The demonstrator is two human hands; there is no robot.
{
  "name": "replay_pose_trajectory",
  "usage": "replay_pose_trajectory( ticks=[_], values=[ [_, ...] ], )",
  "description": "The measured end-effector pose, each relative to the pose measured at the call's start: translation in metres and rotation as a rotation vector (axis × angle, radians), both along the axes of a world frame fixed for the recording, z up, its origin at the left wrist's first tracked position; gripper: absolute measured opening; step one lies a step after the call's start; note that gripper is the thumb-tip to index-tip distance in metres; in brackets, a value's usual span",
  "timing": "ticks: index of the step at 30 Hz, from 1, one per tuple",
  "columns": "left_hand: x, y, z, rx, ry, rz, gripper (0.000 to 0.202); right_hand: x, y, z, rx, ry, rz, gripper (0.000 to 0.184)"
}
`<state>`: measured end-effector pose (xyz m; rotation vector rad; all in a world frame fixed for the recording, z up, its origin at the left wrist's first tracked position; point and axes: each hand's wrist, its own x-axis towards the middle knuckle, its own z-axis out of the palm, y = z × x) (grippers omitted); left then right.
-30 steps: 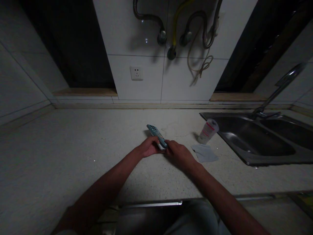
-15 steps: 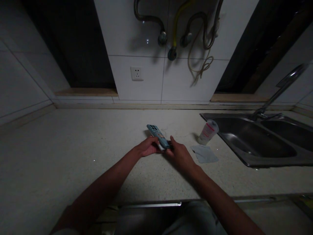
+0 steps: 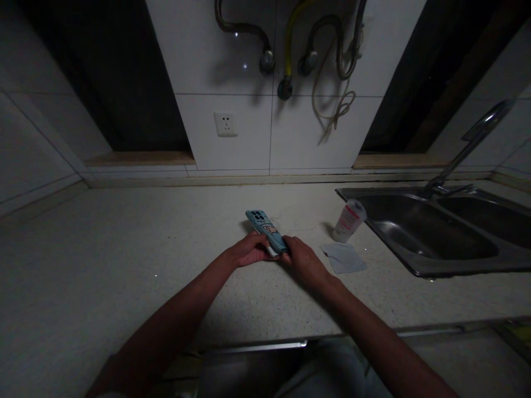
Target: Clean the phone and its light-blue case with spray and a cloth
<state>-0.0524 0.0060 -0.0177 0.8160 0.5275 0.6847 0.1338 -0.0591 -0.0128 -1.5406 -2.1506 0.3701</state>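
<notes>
A smartphone (image 3: 266,230) in a blue-green patterned case is tilted above the counter, its camera block at the far left end. Something white shows along its lower edge, between phone and fingers; I cannot make out what it is. My left hand (image 3: 251,250) is closed on the phone's near left side, with the white edge by its fingers. At the near right end, my right hand (image 3: 299,256) grips the phone with bent fingers, the thumb along its corner. The undersides of both hands' fingers are partly hidden.
Right of my hands, a clear plastic cup (image 3: 349,222) with red print leans beside a grey cloth (image 3: 344,258). A double steel sink (image 3: 418,265) with a faucet is at the right. The pale counter (image 3: 124,237) runs along a tiled wall with a socket (image 3: 226,125) and hoses.
The view has shifted slightly. The phone's back is turned a little more toward me, and my right thumb has come down from a raised position onto the phone's end.
</notes>
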Motion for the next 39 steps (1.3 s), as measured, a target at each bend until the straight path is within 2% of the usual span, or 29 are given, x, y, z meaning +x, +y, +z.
replay_pose_trajectory(
  ticks=[12, 17, 22, 25, 28, 33, 36, 39],
  values=[
    [-0.005, -0.005, 0.006, -0.023, 0.022, -0.018, 0.042, 0.004, 0.001, 0.005, 0.025, -0.11, 0.05, 0.032],
    [-0.007, -0.006, 0.006, -0.071, 0.002, -0.095, 0.052, 0.014, 0.002, 0.006, 0.043, -0.126, 0.075, 0.036],
    [-0.006, -0.003, 0.006, -0.111, -0.018, -0.128, 0.049, 0.015, -0.003, 0.013, 0.061, -0.235, 0.054, 0.046],
    [-0.003, -0.003, 0.007, -0.087, -0.04, -0.096, 0.048, 0.012, -0.006, 0.017, 0.123, -0.217, 0.051, 0.05],
    [0.002, -0.007, 0.01, -0.031, -0.03, -0.029, 0.045, 0.012, -0.007, 0.018, 0.257, -0.155, 0.1, 0.052],
    [0.008, -0.017, 0.016, 0.059, 0.026, 0.015, 0.028, 0.012, -0.008, 0.015, 0.488, -0.073, 0.204, 0.041],
    [0.009, -0.022, 0.018, 0.125, 0.081, 0.018, 0.022, 0.013, -0.009, 0.013, 0.51, -0.02, 0.186, 0.039],
    [0.009, -0.025, 0.017, 0.142, 0.148, 0.037, 0.027, 0.015, -0.009, 0.012, 0.505, 0.068, 0.121, 0.037]
  ],
)
